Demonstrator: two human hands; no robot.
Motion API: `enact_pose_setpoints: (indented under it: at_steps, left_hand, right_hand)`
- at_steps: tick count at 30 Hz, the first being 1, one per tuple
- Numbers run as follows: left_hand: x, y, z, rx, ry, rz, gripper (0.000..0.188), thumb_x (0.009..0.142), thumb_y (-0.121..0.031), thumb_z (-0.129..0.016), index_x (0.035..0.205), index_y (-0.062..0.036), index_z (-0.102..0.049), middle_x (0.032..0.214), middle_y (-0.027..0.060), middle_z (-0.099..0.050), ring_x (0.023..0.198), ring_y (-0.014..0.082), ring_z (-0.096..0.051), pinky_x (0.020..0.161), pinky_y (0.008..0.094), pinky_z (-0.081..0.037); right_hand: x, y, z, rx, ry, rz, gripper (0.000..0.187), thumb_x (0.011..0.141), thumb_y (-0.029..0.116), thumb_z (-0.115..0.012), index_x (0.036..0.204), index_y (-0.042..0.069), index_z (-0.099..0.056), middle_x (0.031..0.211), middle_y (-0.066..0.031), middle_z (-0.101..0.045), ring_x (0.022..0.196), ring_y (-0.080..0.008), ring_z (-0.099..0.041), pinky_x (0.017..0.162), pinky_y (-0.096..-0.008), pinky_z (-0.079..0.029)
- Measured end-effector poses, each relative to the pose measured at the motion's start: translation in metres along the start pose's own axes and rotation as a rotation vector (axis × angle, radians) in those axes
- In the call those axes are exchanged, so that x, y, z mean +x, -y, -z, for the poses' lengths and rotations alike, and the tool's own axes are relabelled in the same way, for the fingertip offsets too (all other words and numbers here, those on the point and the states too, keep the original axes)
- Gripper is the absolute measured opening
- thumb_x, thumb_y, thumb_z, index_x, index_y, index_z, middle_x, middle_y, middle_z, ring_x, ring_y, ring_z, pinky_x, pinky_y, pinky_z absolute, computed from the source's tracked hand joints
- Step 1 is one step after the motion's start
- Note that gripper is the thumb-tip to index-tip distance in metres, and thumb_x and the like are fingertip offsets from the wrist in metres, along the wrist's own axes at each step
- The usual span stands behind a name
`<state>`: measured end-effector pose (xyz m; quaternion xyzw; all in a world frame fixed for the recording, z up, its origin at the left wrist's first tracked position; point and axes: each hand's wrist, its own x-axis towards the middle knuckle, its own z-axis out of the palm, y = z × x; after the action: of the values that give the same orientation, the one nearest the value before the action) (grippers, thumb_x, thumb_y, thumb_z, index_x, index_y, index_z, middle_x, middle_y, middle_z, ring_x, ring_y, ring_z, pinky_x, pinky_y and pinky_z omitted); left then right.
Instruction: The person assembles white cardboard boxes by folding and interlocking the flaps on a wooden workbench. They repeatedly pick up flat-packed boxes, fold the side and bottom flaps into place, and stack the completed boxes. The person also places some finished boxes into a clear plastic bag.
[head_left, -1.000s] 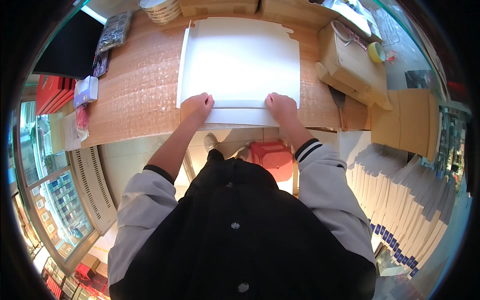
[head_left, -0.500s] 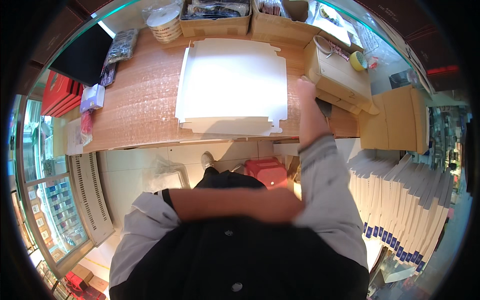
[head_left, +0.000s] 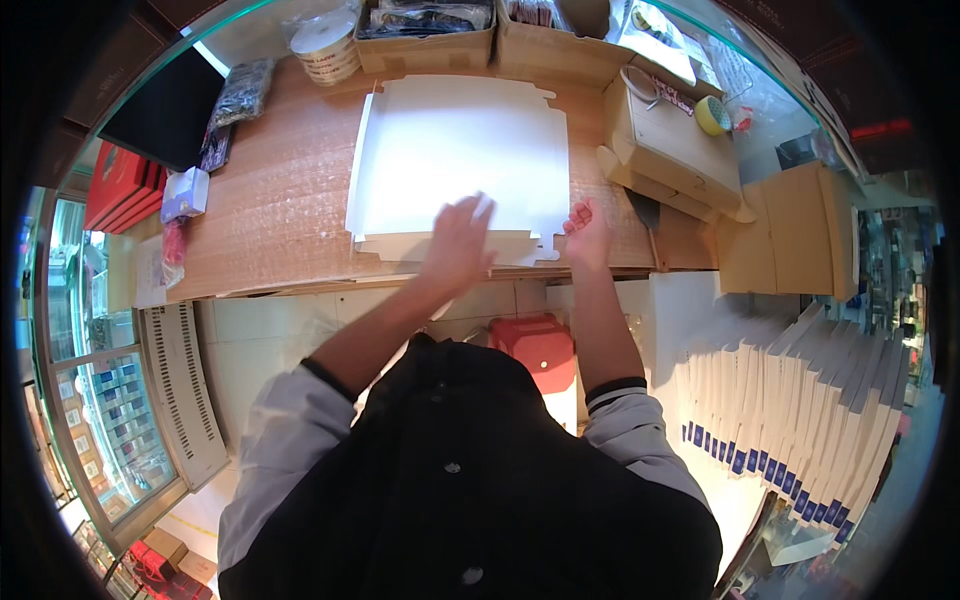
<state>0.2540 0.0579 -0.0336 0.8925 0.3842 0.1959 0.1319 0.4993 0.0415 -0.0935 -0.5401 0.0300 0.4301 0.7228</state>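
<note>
A flat white card blank [head_left: 455,150] with folded edges and small corner tabs lies on the wooden table. Over its near part is my left hand [head_left: 460,245], smeared by motion. A small whitish patch shows at its fingertips; I cannot make out whether it is a held thing. Just beside the blank's near right corner, my right hand [head_left: 587,235] is closed, its fingers curled toward the palm. Anything inside those fingers is hidden.
Cardboard boxes [head_left: 675,140] stand on the right, with a yellow tape roll [head_left: 712,116] on top. At the back are a large white roll [head_left: 326,50] and an open carton [head_left: 425,52]. Red boxes [head_left: 125,190] sit left. Below right stand several white folded boxes [head_left: 800,410]; a red stool [head_left: 535,350] is underneath.
My left hand has swung from across my body up over the white blank. My right hand has drawn back from the cardboard box toward the blank's near right corner.
</note>
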Motion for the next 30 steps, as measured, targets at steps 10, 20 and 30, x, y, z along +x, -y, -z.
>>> enact_pose_setpoints:
  at_steps: [10,20,30]
  left_hand:
    - [0.000,0.060,0.064,0.010,0.055,-0.422,0.023,0.074,-0.013,-0.068,0.097,-0.0120,-0.061,0.101,0.0028,-0.062,0.101,0.0216,-0.058,0.092,0.0418,-0.039]
    - [-0.059,0.035,0.086,-0.053,0.106,-0.162,0.046,0.078,-0.007,-0.062,0.123,-0.0009,-0.053,0.120,0.0158,-0.057,0.112,0.0330,-0.053,0.097,0.0453,-0.041]
    - [-0.085,0.090,-0.007,0.028,-0.136,-0.190,0.037,0.071,-0.001,-0.062,0.108,-0.0025,-0.057,0.106,0.0117,-0.060,0.097,0.0303,-0.058,0.082,0.0405,-0.049]
  right_hand:
    - [-0.019,0.035,0.001,-0.245,0.315,-0.070,0.040,0.095,0.030,-0.053,0.124,0.003,-0.051,0.116,-0.0101,-0.059,0.106,-0.0212,-0.056,0.088,-0.0360,-0.047]
    - [-0.116,-0.008,-0.005,0.051,0.228,-0.159,0.036,0.096,0.016,-0.052,0.130,0.003,-0.045,0.126,-0.0093,-0.056,0.115,-0.0235,-0.056,0.099,-0.0397,-0.048]
    - [-0.150,-0.045,-0.006,-0.991,0.677,-0.596,0.029,0.091,0.025,-0.064,0.111,0.005,-0.060,0.110,-0.0122,-0.062,0.094,-0.0235,-0.062,0.081,-0.0357,-0.052]
